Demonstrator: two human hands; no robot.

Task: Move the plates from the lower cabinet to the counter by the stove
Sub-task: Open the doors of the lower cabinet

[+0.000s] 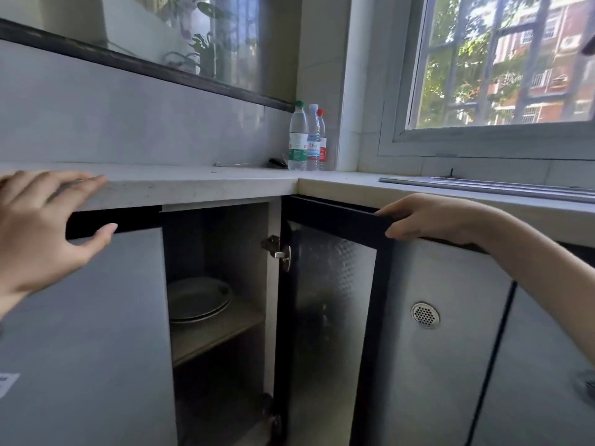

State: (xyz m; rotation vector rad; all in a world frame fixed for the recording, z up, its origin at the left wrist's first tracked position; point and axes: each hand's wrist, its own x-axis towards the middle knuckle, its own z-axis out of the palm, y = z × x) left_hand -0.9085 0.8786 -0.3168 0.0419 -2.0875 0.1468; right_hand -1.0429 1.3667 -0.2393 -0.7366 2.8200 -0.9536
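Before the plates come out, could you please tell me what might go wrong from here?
The plates are stacked partly behind the left door; pulled out through the narrow gap, they may strike its edge or slide apart. The right hand grips the open door by its top; let go, it might swing back onto a reaching arm.

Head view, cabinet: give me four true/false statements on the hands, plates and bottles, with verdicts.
1. The plates sit stacked on a shelf inside the cabinet. True.
2. The right hand holds a plate. False: it grips the top edge of the open cabinet door.
3. The left hand touches the counter edge with straight fingers. True.
4. The bottles lie on their sides. False: three stand upright in the counter corner.
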